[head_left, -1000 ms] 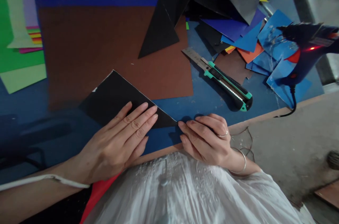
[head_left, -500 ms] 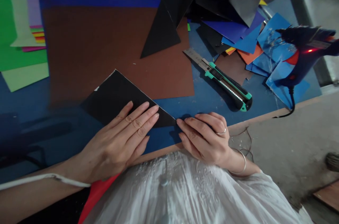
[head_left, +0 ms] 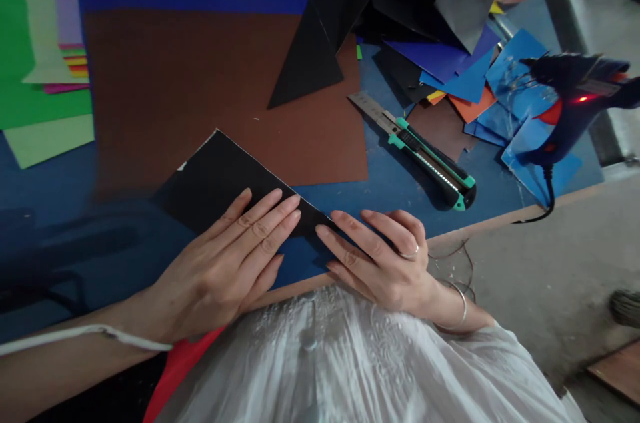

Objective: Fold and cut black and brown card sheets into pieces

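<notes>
A black sheet of paper or thin card (head_left: 215, 176) with a pale cut edge lies near the front of the blue table, partly over a brown sheet (head_left: 220, 70). My left hand (head_left: 225, 256) rests flat on it, fingers stretched out, covering its lower middle. At the sheet's right corner, my right hand (head_left: 380, 253) has its fingers extended and slightly apart, the tips on or beside that corner, which they hide. A green and black utility knife (head_left: 425, 163) with its blade out lies beyond my right hand.
A glue gun (head_left: 570, 103) with a red light stands at the right over blue scraps (head_left: 520, 76). Folded black pieces (head_left: 320, 30) lie across the brown sheet's upper right. Coloured sheets (head_left: 50, 103) are stacked at the left. The table's front edge (head_left: 500, 216) runs close to my body.
My right hand has gone from fingertips gathered at the sheet's corner to straighter, more spread fingers, shifted slightly left. My left hand stays in place on the black sheet.
</notes>
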{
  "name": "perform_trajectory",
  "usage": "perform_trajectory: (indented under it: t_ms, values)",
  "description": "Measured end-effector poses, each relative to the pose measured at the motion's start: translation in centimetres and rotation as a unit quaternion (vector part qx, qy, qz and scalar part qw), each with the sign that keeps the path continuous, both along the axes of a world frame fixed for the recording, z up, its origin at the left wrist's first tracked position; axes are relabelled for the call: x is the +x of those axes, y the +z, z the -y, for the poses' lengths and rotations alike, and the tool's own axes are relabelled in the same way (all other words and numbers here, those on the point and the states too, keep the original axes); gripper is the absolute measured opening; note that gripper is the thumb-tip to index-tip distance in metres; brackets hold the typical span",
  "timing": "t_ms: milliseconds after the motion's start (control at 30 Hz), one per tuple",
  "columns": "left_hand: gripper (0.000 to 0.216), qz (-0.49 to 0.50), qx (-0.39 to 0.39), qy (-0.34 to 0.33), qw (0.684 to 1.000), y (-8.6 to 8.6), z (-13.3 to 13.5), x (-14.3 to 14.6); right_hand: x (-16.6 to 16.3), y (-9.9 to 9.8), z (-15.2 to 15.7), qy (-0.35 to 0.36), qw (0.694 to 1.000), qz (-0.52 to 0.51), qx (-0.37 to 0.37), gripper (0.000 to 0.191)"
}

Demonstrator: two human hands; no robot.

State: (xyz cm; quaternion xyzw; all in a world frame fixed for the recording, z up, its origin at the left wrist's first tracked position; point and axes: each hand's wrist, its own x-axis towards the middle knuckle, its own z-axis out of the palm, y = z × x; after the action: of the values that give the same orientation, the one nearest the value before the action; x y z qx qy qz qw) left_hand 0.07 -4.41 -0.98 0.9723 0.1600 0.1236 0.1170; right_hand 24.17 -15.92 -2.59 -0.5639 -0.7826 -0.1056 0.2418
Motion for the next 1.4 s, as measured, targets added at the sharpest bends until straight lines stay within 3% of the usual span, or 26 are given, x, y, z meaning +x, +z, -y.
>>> perform_trajectory:
  t_ms: [767, 1400]
  values:
    - [0.079, -0.005, 0.006, 0.003, 1.0, -0.05, 0.11, -0.05, 0.07, 0.49, -0.25, 0.001, 0.999, -0.011, -0.043, 0.031]
    - [0.07, 0.013, 0.016, -0.013, 1.0, -0.59, -0.11, -0.16, 0.22, -0.26, 0.09, -0.011, 0.995, -0.102, 0.013, 0.026]
